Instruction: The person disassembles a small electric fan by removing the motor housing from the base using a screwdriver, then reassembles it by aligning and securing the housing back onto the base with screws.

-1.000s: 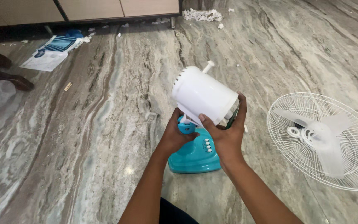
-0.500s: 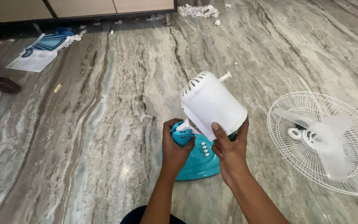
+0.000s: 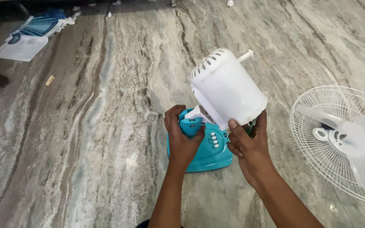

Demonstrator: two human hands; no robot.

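A white fan motor housing (image 3: 227,88) with vent slots and a small knob on top sits tilted on a teal neck above a teal fan base (image 3: 210,156) with white buttons. My left hand (image 3: 182,137) grips the teal neck just under the housing. My right hand (image 3: 250,147) holds the housing's lower front rim, thumb on the white shell. The base stands on the marble floor.
A white fan grille with a pale blade (image 3: 343,139) lies flat on the floor at the right. A blue and white booklet (image 3: 28,36) lies far left near a dark cabinet edge, with paper scraps (image 3: 230,3) by the top.
The housing has tipped more upright, its vented back now pointing up. The view has moved closer over the base, and both hands have kept their hold.
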